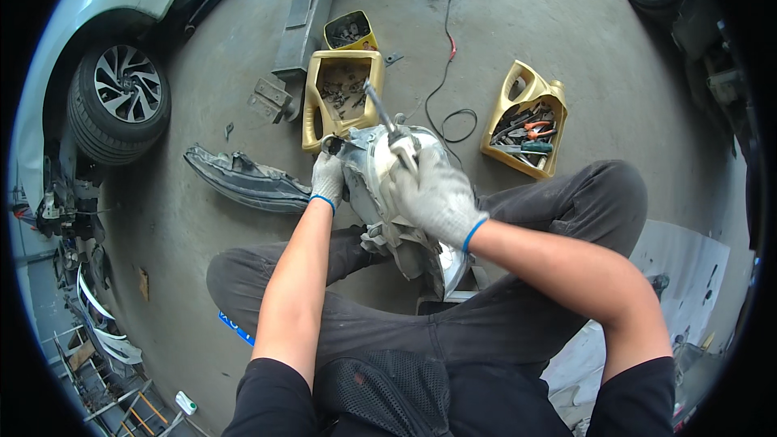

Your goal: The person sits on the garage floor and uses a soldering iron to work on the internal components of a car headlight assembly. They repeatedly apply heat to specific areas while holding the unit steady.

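A car headlight assembly (pixel 366 163), grey and white with a clear lens, rests between my bent legs. My gloved left hand (pixel 328 176) is closed around its left edge, next to a small ring-shaped tab. Above the assembly, my gloved right hand (pixel 429 198), smeared by motion, is wrapped round a tool with a long metal shaft (pixel 378 105). The shaft points up and away to the left; its exact kind is unclear, as the glove covers most of the handle. Beside my left hand lies a long dark curved lamp part (pixel 255 184) on the floor.
Ahead stand a cut-open gold jug (pixel 311 99) holding small hardware and a smaller yellow container (pixel 371 39). A second gold jug (pixel 508 160) with pliers and other tools stands right. A black cable (pixel 438 91) crosses the floor. Cars with wheels (pixel 121 93) flank both sides.
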Demonstrator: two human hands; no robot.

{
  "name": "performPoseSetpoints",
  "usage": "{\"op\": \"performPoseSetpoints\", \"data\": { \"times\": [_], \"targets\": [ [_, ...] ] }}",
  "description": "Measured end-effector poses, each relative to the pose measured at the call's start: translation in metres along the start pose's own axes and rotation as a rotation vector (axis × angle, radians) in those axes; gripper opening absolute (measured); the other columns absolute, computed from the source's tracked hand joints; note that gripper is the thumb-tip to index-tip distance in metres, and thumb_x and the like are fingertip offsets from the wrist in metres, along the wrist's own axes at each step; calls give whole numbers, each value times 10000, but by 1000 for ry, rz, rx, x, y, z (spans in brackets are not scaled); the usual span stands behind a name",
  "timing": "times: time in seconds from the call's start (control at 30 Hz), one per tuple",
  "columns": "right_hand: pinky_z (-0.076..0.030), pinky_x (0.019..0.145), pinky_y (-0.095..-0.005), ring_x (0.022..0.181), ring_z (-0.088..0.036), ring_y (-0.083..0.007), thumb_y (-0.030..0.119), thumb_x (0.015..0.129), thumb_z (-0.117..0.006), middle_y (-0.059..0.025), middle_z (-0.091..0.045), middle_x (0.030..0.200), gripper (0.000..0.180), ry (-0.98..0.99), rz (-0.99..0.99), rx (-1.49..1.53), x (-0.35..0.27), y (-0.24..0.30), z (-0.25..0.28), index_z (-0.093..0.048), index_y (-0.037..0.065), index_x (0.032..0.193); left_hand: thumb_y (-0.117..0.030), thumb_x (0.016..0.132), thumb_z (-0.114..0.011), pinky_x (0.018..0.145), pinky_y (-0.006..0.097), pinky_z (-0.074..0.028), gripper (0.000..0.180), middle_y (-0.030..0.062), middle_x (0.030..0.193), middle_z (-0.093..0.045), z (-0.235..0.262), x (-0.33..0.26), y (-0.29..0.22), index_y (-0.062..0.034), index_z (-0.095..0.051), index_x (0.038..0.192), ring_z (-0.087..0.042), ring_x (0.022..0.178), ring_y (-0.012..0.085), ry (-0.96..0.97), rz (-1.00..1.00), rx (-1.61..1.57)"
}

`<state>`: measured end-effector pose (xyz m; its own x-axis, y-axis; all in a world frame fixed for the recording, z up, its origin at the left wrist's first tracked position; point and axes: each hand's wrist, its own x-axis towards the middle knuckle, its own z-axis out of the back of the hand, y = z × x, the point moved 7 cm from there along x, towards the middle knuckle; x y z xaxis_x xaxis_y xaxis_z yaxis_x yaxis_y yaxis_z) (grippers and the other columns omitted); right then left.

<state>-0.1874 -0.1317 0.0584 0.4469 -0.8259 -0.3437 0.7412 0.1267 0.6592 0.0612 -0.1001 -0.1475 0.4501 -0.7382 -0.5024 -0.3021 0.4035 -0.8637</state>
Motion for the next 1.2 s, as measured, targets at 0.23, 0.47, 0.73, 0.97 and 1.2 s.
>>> {"op": "performPoseSetpoints", "data": {
  "times": [0.23,0.47,0.73,0.97,1.2],
  "targets": [
    [-481,923,-481,1043,-620,-439,419,902,-502,-305,-639,1079,512,-227,-332,139,95,-87,-4,-552,-39,1127,-262,970,-587,739,322,-526,278,75,987,-678,-12,-1,5,-28,-639,1110,-655,851,180,-39,-30,-50],
    [-467,924,-464,1078,-621,-424,425,841,-519,-314,-646,1105,558,-113,-383,276,134,-128,-29,-630,-40,1130,-149,917,-507,757,301,-477,224,67,918,-654,9,11,28,-4,-652,1007,-599,814,158,-126,-71,23],
    [-469,920,-481,1045,-626,-439,442,829,-563,-314,-646,1076,585,-150,-249,213,121,-74,-18,-580,-39,1160,-105,983,-451,819,329,-521,164,88,972,-625,41,45,56,-79,-603,1038,-616,878,200,240,-198,-793],
    [-469,929,-501,1065,-610,-440,421,875,-554,-294,-618,1147,517,-275,-336,77,87,-62,7,-509,-16,1146,-135,969,-556,791,333,-514,140,80,977,-630,21,47,55,-45,-593,1070,-622,879,188,11,-212,-452],
    [-467,890,-511,1009,-602,-468,378,899,-562,-296,-607,1102,453,-353,-241,-48,63,-52,11,-497,-21,1104,-167,957,-567,843,302,-489,216,73,974,-680,8,14,38,2,-642,1070,-632,912,182,1,-159,52]
  ]
}}
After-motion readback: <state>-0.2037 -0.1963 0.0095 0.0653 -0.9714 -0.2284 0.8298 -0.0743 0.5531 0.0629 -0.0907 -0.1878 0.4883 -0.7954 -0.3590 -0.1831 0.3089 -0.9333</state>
